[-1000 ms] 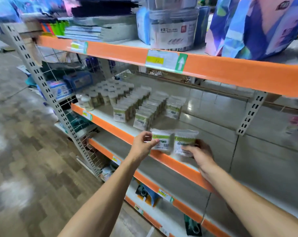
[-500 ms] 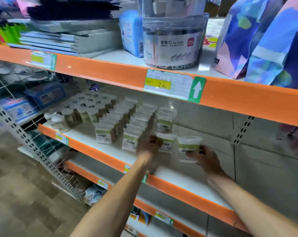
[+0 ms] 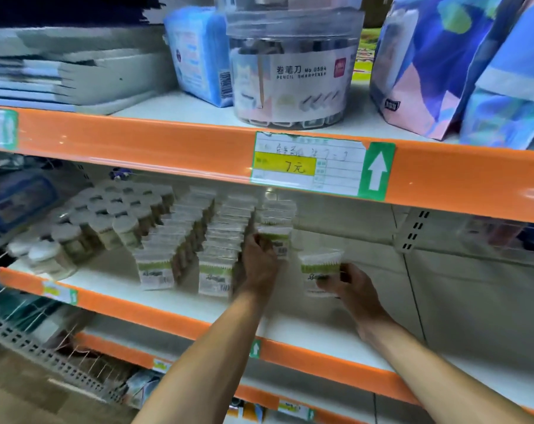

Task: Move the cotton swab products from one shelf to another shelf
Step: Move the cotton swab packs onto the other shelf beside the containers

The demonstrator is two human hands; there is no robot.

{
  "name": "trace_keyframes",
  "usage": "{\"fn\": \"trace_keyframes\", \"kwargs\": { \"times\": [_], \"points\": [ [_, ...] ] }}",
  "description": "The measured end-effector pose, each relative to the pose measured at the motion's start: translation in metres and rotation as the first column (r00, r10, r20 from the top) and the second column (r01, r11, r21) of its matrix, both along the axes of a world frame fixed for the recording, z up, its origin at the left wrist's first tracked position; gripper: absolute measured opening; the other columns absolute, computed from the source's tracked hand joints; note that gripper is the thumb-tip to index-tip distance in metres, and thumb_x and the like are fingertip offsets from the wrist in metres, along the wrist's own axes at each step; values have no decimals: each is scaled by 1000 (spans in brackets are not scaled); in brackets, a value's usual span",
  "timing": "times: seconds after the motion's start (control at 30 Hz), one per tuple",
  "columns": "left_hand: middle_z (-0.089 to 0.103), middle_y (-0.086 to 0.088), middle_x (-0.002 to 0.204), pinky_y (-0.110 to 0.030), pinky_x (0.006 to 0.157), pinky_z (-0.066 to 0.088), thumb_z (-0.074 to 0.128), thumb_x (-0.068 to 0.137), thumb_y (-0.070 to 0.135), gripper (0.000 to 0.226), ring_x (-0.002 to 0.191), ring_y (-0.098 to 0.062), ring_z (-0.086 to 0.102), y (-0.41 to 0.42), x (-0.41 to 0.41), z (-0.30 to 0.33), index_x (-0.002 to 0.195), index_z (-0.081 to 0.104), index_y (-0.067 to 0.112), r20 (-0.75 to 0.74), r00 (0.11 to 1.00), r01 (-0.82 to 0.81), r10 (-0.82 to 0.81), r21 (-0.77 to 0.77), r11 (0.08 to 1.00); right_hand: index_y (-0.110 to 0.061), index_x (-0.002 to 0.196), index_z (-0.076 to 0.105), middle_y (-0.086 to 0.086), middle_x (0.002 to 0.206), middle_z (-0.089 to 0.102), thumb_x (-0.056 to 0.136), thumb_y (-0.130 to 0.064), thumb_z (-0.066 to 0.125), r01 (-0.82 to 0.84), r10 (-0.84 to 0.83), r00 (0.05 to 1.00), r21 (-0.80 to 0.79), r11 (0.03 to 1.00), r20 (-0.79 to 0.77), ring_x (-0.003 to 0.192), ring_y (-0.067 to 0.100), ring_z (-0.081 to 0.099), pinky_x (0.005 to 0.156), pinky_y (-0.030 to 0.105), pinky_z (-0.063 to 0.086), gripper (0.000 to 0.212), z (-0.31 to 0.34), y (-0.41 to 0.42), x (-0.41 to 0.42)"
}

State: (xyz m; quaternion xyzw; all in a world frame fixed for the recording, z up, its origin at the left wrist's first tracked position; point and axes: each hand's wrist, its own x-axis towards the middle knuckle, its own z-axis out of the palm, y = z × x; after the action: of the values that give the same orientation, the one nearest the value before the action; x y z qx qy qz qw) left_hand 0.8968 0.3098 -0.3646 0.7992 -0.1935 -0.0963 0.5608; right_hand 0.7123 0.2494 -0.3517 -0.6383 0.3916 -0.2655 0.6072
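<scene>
Right now two cotton swab packs are in play: the right hand (image 3: 350,286) pinches one swab pack (image 3: 319,270) by its lower edge, holding it just above the white shelf (image 3: 305,332), while the left hand (image 3: 259,264) curls around another pack (image 3: 279,240) at the front of the short third row (image 3: 278,214). That row begins right behind the left hand's fingers; two longer rows of packs (image 3: 195,240) run just to that hand's left.

Judging from the crowding, the main risk is a knock-on topple: these packs look light and stand on narrow bases, so a nudge from the left wrist could tip the nearest front pack (image 3: 215,276) or push its row askew. The right hand's pack, pinched low, might tilt or fall when set down.

Further left of the left hand stand round swab jars (image 3: 115,215). Overhead, the orange shelf edge (image 3: 167,148) with its price tag (image 3: 308,163) hangs low, limiting room to lift; above it sits a pencil sharpener tub (image 3: 293,71).
</scene>
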Motion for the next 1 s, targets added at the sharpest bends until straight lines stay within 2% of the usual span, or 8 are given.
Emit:
{"fn": "trace_keyframes", "kwargs": {
  "times": [0.1, 0.2, 0.37, 0.57, 0.67, 0.73, 0.87, 1.0],
  "points": [
    [62, -10, 99, -21, 74, 39, 56, 92, 6, 21, 89, -18, 56, -6, 4, 2, 113, 58, 0, 7, 1000, -8, 8, 12, 1000, -19, 101, 72, -5, 91, 77, 77, -7, 76, -1, 1, 1000, 0, 1000, 3, 87, 14, 72, 71, 27, 51, 27, -4, 2, 3],
    [63, -12, 102, -24, 79, 43, 57, 91, 4, 25, 96, -24, 60, -9, 6, 2, 115, 57, -1, -16, 1000, -11, 11, 8, 1000, -19, 101, 71, -5, 91, 76, 79, -6, 75, 6, -6, 1000, 7, 1000, 15, 86, 13, 72, 65, 20, 49, 26, -3, 3, 5],
    [59, -2, 100, -20, 79, 42, 53, 91, -1, 35, 95, -17, 58, -11, 0, 8, 126, 54, 3, -95, 995, 9, -13, -46, 999, -21, 100, 71, -7, 90, 76, 78, -12, 80, 28, -28, 1000, 2, 1000, 5, 85, 12, 70, 70, 25, 49, 26, -4, 0, 9],
    [61, -2, 123, -36, 95, 53, 58, 84, 4, 66, 113, -17, 60, -2, 0, -5, 145, 35, 14, -98, 989, 107, -113, -56, 993, -18, 102, 69, -6, 93, 74, 78, -10, 80, 9, -9, 1000, -13, 1000, 13, 80, 1, 67, 59, 7, 45, 27, 1, -6, 13],
    [59, 0, 133, -42, 97, 53, 62, 79, 23, 71, 121, -15, 58, -9, 16, -44, 145, 35, 24, -24, 990, 135, -136, -51, 990, -15, 104, 69, -3, 95, 74, 77, -12, 82, 18, -18, 1000, -12, 1000, -2, 86, 8, 68, 61, 11, 46, 30, 1, -9, 20],
    [60, -7, 127, -47, 94, 54, 53, 72, 30, 74, 117, -21, 60, -12, 19, -62, 143, 36, 20, -34, 989, 141, -141, -2, 990, -14, 103, 69, -2, 94, 74, 75, -13, 84, 26, -27, 1000, -34, 999, -15, 84, 9, 68, 60, 11, 47, 31, 2, -9, 26],
    [53, -11, 138, -44, 105, 46, 46, 66, 37, 88, 127, -24, 52, 6, -4, -32, 149, 30, 11, -65, 985, 162, -158, 56, 985, -12, 97, 69, -2, 82, 71, 73, -16, 87, 51, -53, 998, -78, 996, -25, 70, 8, 63, 54, 9, 45, 31, 1, -8, 44],
    [26, -12, 159, -34, 116, 30, 42, 83, 7, 78, 144, -27, 30, 25, -23, 2, 155, 14, 6, -25, 976, 218, -217, 182, 959, -15, 94, 70, -3, 79, 71, 70, -23, 89, 51, -58, 997, -106, 993, -59, 70, 12, 63, 60, 22, 45, 31, -2, -8, 62]
  ]
}}
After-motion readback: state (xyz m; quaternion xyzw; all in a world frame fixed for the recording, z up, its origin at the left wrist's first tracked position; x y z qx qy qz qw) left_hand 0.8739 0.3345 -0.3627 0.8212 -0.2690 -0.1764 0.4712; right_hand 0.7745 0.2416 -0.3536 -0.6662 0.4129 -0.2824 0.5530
